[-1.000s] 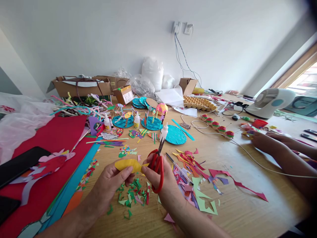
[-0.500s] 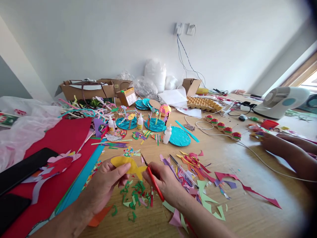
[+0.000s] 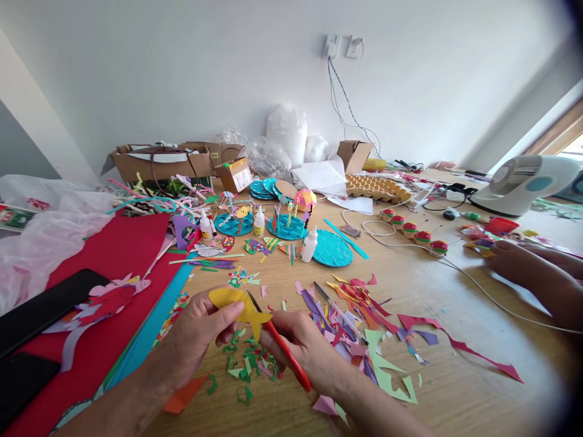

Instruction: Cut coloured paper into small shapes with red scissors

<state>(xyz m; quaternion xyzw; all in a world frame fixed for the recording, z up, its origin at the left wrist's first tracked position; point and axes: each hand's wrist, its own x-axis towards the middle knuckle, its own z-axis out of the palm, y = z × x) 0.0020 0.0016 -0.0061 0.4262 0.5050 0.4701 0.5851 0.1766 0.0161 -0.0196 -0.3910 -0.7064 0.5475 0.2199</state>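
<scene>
My left hand (image 3: 195,337) pinches a yellow paper fish shape (image 3: 237,305) between thumb and fingers, holding it above the wooden table (image 3: 455,376). My right hand (image 3: 310,352) is closed on red-handled scissors (image 3: 282,343). Their dark blades point up and left and touch the yellow fish near its tail. Green and mixed paper scraps (image 3: 248,364) lie on the table just under both hands.
Colourful paper offcuts (image 3: 364,321) spread to the right. Red and blue sheets (image 3: 104,303) with a black phone (image 3: 43,309) lie left. Glue bottles (image 3: 310,244), teal discs (image 3: 332,249), boxes and pipe cleaners stand behind. Another person's hands (image 3: 523,267) work at right, by a white cable and fan (image 3: 519,185).
The scissors swung from pointing upright to lying low and pointing left, blades now at the fish's tail. My left hand turned the yellow piece slightly.
</scene>
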